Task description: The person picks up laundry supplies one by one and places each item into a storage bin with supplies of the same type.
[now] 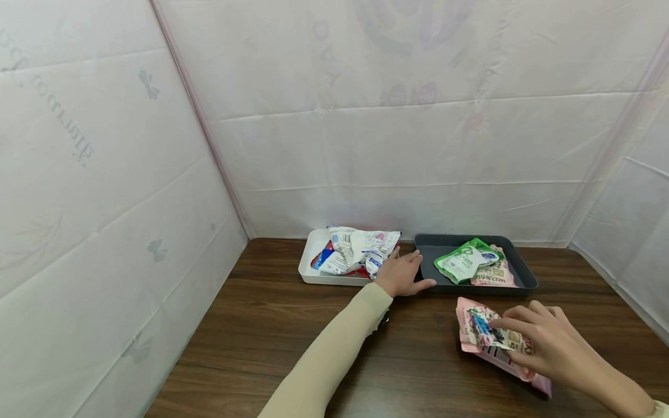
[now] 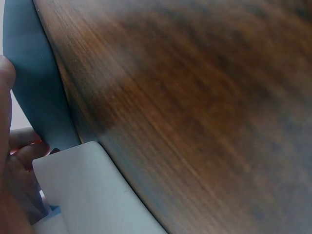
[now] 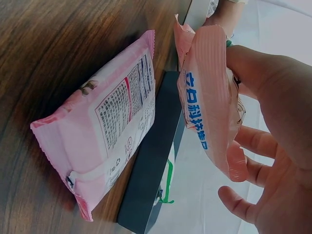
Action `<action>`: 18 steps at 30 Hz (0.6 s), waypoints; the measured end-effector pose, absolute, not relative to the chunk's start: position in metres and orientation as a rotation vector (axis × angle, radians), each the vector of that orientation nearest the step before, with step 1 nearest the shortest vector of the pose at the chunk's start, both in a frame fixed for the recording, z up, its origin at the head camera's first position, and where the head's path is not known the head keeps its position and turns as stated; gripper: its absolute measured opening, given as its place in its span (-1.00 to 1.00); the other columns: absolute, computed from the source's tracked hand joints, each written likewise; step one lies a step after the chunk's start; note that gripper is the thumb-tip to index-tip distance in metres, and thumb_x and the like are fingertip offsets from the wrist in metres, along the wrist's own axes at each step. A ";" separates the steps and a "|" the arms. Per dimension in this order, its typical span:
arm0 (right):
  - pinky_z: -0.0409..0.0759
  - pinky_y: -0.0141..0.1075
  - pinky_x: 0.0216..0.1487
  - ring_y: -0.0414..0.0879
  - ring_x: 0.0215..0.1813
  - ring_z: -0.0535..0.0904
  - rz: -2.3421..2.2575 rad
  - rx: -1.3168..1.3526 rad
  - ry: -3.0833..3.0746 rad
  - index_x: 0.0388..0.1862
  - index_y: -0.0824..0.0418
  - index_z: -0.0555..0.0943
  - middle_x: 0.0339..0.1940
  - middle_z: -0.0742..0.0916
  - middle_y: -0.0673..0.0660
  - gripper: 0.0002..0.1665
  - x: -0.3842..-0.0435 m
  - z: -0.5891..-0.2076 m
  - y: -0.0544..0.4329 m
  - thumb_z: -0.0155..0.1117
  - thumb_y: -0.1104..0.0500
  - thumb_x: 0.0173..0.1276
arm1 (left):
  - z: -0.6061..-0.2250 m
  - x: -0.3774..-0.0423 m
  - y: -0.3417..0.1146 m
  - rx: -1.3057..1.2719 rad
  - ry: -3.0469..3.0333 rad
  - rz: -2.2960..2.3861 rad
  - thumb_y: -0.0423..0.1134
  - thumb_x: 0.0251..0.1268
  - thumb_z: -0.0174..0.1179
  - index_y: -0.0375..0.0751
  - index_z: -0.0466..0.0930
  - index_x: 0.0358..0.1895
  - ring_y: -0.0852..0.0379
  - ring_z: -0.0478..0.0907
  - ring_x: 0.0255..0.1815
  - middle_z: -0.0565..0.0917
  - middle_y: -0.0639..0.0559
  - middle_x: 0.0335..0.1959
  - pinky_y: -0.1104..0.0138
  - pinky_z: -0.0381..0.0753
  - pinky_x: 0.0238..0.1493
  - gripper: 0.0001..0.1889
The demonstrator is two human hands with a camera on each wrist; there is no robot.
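Note:
My right hand [image 1: 549, 342] grips a pink packet [image 3: 204, 102] with blue lettering, raised above the table in the right wrist view. Below it another pink packet [image 3: 114, 122], printed with a text panel, lies on the wood. My left hand [image 1: 401, 274] reaches across the gap between two trays with its fingers spread. The white tray [image 1: 326, 280] holds a crumpled white packet [image 1: 350, 245] over a red and blue one [image 1: 320, 259]. In the dark grey tray [image 1: 427, 251] a green and white pouch [image 1: 462, 264] overlaps a pink packet [image 1: 495, 277].
Both trays stand side by side at the back of the brown wooden table [image 1: 251, 325]. Pale printed sheeting [image 1: 366, 151] rises right behind them and also walls in the left and right sides.

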State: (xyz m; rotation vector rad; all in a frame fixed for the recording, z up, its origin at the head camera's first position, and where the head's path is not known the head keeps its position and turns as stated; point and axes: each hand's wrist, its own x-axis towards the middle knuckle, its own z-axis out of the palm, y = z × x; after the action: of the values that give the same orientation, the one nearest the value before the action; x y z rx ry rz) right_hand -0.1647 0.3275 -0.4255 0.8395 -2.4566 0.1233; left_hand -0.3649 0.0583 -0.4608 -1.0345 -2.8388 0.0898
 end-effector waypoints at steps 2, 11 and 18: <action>0.27 -0.20 -0.26 -0.35 -0.21 0.32 0.124 0.843 -2.453 -0.05 -0.24 0.78 -0.15 0.68 -0.26 -0.37 -0.165 -0.426 0.328 0.63 0.10 -0.25 | -0.460 -0.364 0.058 -1.039 -2.836 0.090 0.50 0.47 -0.21 -0.01 0.33 0.57 0.24 0.28 0.54 0.31 0.11 0.58 0.11 -0.11 0.66 -0.15; 0.31 -0.15 -0.25 -0.34 -0.22 0.32 0.130 0.851 -2.440 -0.04 -0.24 0.78 -0.14 0.68 -0.25 -0.36 -0.167 -0.426 0.330 0.64 0.09 -0.24 | -0.461 -0.366 0.059 -1.042 -2.844 0.087 0.50 0.47 -0.21 0.00 0.32 0.58 0.24 0.26 0.55 0.30 0.11 0.59 0.12 -0.12 0.66 -0.15; 0.33 -0.13 -0.26 -0.35 -0.23 0.30 0.127 0.847 -2.440 -0.05 -0.22 0.79 -0.15 0.69 -0.24 -0.38 -0.169 -0.425 0.330 0.63 0.08 -0.23 | -0.460 -0.365 0.058 -1.041 -2.842 0.086 0.50 0.46 -0.20 0.00 0.33 0.57 0.24 0.29 0.54 0.31 0.12 0.58 0.12 -0.11 0.66 -0.15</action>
State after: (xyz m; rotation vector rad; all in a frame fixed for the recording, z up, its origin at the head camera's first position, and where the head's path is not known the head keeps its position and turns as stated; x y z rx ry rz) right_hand -0.1686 0.3297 -0.4248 0.8471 -2.4398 0.1268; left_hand -0.3653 0.0584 -0.4602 -1.0406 -2.8424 0.0856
